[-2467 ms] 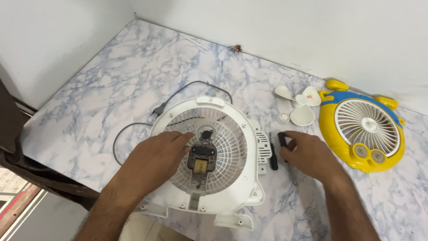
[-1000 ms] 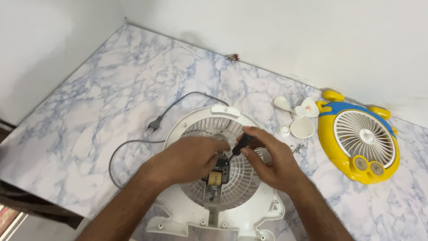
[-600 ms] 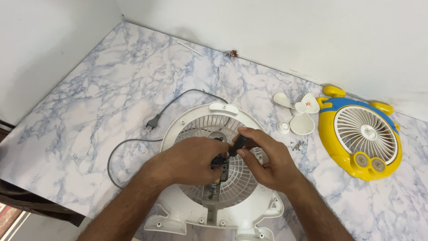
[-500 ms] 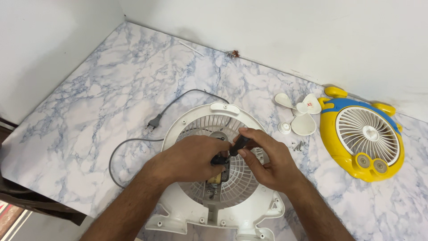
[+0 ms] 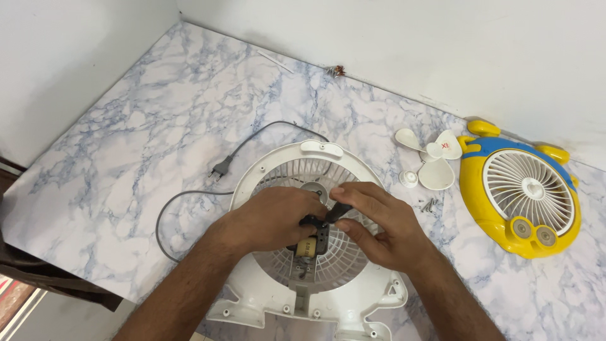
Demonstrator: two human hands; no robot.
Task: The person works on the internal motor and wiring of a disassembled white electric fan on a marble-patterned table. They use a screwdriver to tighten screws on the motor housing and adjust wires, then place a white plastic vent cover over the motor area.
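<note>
Head view: a black screwdriver [image 5: 338, 213] is pinched by right hand [image 5: 379, 227] fingers at the motor [image 5: 310, 243]; left hand [image 5: 271, 218] is clamped on it. Yellow front cover [image 5: 519, 189], blade [image 5: 432, 158] and screws [image 5: 429, 204] are already removed; motor is left in the white rear housing [image 5: 278, 170].

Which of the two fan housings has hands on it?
The white housing nearest the camera; left hand and right hand rest on its grille. The yellow-and-blue one lies untouched at right.

Both forearms came in from the lower edge and converged toward the middle of the view. The left hand [image 5: 271, 218] lay palm down, knuckles up, fingers curled inward with their tips hidden. The right hand [image 5: 379, 224] faced it, also palm down, thumb and forefinger pinched together at the tips, just beside the left hand's fingertips, the other fingers bent loosely.
</note>
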